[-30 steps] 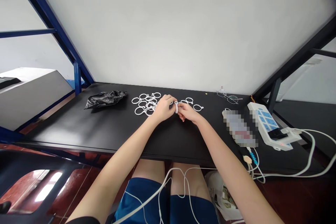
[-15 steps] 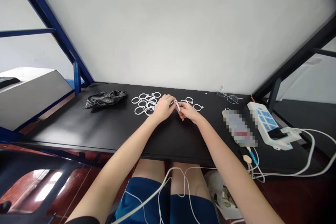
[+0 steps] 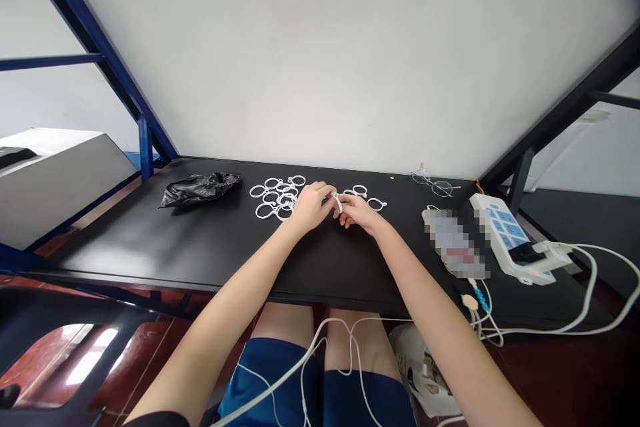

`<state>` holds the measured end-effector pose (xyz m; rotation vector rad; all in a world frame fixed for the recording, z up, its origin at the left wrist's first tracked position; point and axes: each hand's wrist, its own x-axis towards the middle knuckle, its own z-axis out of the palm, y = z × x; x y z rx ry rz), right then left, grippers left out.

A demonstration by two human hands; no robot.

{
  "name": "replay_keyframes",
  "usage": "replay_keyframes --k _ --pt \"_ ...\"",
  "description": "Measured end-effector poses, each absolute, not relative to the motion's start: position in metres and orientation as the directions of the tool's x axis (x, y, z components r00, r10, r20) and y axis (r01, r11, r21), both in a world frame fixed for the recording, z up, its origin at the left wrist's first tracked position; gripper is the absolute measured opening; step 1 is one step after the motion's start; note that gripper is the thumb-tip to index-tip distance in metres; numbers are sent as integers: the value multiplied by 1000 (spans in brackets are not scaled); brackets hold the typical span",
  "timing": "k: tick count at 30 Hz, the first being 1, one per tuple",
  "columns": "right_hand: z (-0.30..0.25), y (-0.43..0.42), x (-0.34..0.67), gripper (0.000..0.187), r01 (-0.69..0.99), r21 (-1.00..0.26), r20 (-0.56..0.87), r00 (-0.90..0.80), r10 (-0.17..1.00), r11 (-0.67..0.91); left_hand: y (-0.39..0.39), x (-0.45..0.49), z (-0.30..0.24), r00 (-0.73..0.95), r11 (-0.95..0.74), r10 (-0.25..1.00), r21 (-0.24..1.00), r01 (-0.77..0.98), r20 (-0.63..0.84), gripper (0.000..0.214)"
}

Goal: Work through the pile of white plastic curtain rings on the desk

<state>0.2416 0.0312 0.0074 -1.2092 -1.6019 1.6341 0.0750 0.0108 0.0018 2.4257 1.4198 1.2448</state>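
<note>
the ring (image 3: 338, 201) sits between both hands just above the tabletop (image 3: 200, 240), near its far edge. it seems best to hold the wrists low and work it with fingertips only, clear of the loose rings (image 3: 275, 197) to the left. the left hand (image 3: 310, 205) has its grip pinched on the ring, and the right hand (image 3: 357, 212) has its grip closed on the other side.

Open tabletop (image 3: 150, 247) along the near edge; ring pile (image 3: 273, 195), black bag (image 3: 200, 188) far left; power strip (image 3: 510, 237) right
</note>
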Motion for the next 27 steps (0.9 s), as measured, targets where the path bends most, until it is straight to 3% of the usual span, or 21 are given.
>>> replay_keyframes --k 5,15,27 --pt "5 33 243 15 184 -973 -213 -465 859 -142 11 75 0 261 -577 744 396 714 615 20" --pt "5 34 244 11 124 -973 -228 -440 869 -193 11 77 3 223 -675 699 525 518 679 17" --pt "4 40 246 15 -66 -967 -209 -338 918 -245 9 78 6 156 -638 710 534 556 686 14"
